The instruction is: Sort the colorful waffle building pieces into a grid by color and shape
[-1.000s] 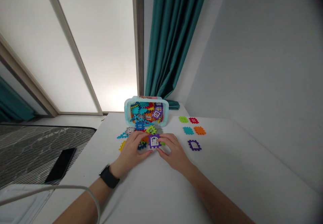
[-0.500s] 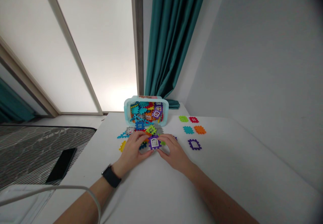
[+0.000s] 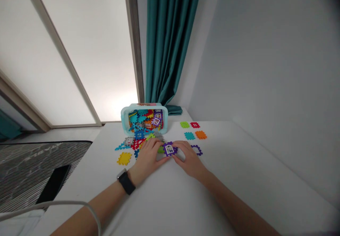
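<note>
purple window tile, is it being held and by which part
It looks held by its left and right edges: the purple window tile sits between the fingertips of the left hand and the right hand.

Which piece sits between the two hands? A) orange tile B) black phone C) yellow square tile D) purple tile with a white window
D: the purple tile with the white window lies between the left hand and the right hand, with the fingers of both hands at its edges.
</note>
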The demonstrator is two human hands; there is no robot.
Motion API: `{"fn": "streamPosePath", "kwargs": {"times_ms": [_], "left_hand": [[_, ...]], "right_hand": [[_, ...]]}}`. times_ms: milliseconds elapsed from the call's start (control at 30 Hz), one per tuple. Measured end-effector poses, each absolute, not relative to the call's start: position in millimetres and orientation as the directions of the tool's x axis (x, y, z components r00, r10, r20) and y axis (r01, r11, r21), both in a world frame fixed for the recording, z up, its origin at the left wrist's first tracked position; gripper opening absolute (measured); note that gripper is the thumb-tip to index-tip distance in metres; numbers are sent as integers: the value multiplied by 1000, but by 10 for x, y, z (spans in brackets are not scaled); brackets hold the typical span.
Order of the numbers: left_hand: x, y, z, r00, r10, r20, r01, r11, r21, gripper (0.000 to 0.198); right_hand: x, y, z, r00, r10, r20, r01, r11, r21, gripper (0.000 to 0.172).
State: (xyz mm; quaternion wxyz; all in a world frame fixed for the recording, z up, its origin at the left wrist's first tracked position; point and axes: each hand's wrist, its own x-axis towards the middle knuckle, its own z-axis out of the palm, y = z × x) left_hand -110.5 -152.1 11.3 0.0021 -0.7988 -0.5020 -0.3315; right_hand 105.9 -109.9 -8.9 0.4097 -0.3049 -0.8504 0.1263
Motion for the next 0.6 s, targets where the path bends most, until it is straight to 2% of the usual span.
{"fn": "streamPosePath", "kwargs": {"times_ms": [267,467,600], "left_hand": [[-469,-1159,96,440,809,389,793,-554,255,40],[-126,-923,47,504,808,306,795,-572,202,49],[-40,-869,-41,483,825,292,811,-548,206,49]], "right_hand": [[1851,-961,-269,-417,682,601,532,719,-447,27],[2351,-858,-365,-336,811,479,641,569,-515,28],[2405,-805,-392,-305,856,417,677,503,-538,31]]}}
